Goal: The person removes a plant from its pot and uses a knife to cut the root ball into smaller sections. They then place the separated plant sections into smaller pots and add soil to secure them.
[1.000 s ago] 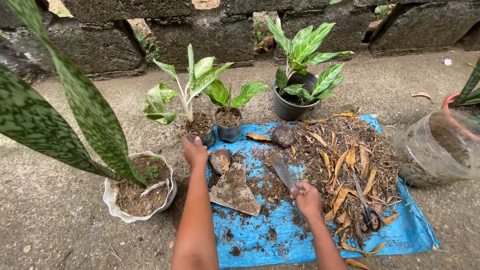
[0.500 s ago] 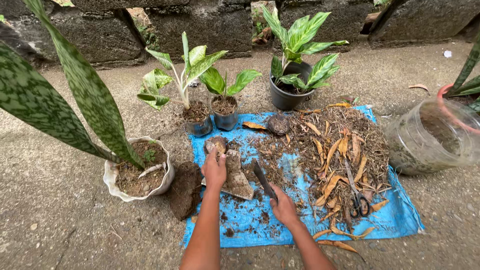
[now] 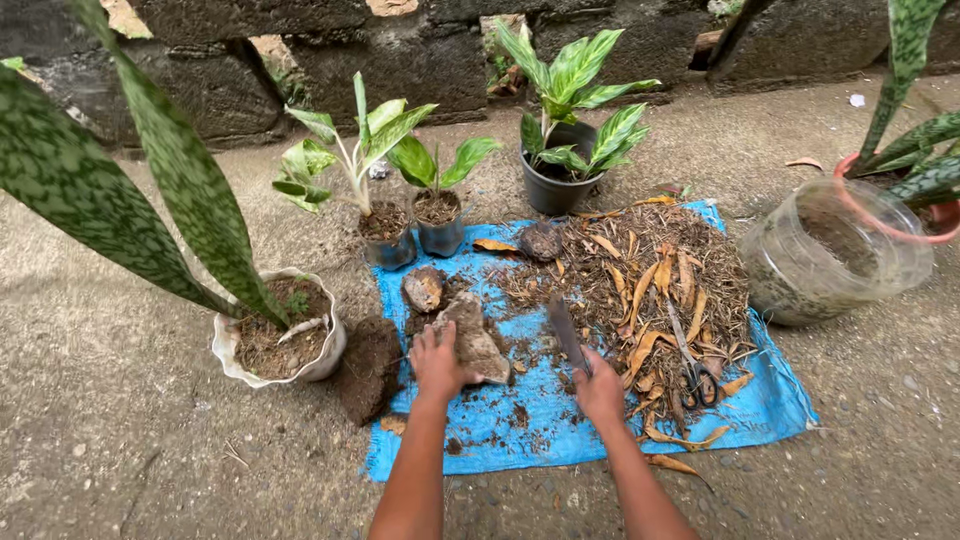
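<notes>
The soil clump (image 3: 472, 342) lies on the blue tarp (image 3: 560, 440), long axis running away from the person, under the left hand (image 3: 437, 362), which grips its near edge. The right hand (image 3: 598, 385), just beside, is closed around a trowel (image 3: 565, 333) pointing forward.

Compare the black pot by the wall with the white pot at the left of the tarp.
The black pot is dark and smooth-rimmed; the white pot is pale with a wavy rim. The black pot holds short, broad green-and-cream leaves; the white pot holds tall, mottled, sword-like leaves. The black pot stands at the far edge of the blue tarp; the white pot stands off it, nearer the left hand. Both stand upright on the ground, with soil and a live plant.
</notes>
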